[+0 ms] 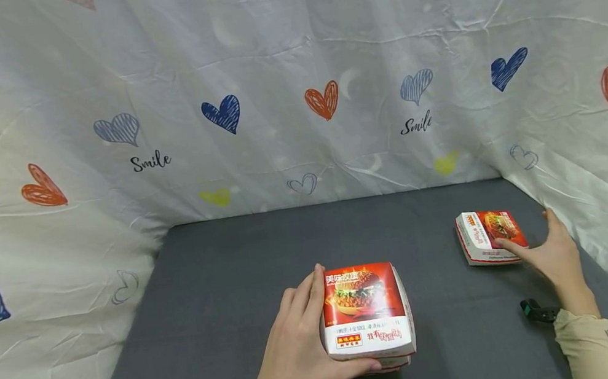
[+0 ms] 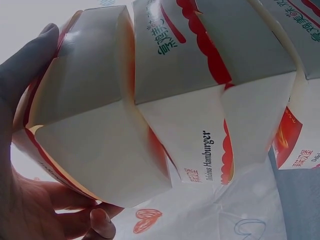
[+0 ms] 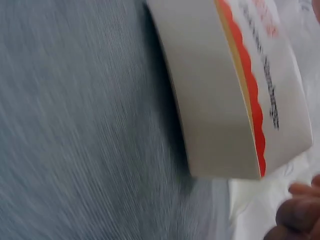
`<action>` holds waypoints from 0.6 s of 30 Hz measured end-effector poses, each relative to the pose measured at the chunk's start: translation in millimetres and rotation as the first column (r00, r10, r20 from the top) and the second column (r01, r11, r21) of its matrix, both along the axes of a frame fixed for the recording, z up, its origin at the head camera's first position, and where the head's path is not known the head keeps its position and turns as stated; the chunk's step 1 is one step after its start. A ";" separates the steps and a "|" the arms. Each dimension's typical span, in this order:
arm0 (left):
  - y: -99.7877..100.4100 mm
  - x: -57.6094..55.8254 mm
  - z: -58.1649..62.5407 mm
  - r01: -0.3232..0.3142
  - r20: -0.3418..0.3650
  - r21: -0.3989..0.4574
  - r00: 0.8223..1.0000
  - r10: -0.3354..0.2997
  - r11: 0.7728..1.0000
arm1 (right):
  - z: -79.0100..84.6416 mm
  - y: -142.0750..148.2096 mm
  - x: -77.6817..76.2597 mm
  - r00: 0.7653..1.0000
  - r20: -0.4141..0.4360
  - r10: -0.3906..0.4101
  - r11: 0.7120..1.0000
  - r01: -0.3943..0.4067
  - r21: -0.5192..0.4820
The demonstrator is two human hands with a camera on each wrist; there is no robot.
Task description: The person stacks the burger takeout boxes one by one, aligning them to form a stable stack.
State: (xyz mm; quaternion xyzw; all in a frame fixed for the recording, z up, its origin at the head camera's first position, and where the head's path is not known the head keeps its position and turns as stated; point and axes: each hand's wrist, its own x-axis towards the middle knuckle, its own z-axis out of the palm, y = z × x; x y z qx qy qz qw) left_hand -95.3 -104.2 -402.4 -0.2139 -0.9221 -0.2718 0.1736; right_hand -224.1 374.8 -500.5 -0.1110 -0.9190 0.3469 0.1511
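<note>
My left hand (image 1: 295, 345) grips the top hamburger box (image 1: 365, 306), thumb along the near side and fingers along the left and far side. In the left wrist view, more hamburger boxes (image 2: 200, 75) are stacked beneath this top box (image 2: 85, 75); from above they are mostly hidden. Off to the right, a single red and white hamburger box (image 1: 489, 238) lies on the dark cloth. My right hand (image 1: 558, 258) is spread around its right side, thumb over the near corner. In the right wrist view, fingertips (image 3: 300, 215) show beyond the end of that box (image 3: 210, 90).
A dark grey cloth (image 1: 226, 296) covers the table. A white curtain (image 1: 277, 149) printed with hearts and "Smile" hangs along the back and both sides, close to the right hand. A small black device (image 1: 539, 312) sits at the right wrist.
</note>
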 end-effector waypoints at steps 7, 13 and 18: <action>-0.2 0.8 -0.1 0.002 0.003 0.007 1.000 -0.002 1.000 | -11.8 19.9 -10.9 0.980 0.115 0.162 0.985 -0.167 0.042; -0.5 2.2 -0.8 0.002 -0.010 0.002 1.000 -0.002 1.000 | -18.5 24.1 -17.3 0.959 0.161 0.232 0.972 -0.236 0.006; -1.5 2.4 -0.2 0.002 -0.016 0.002 1.000 -0.002 1.000 | -18.2 24.1 -22.1 0.939 0.221 0.263 0.964 -0.265 -0.022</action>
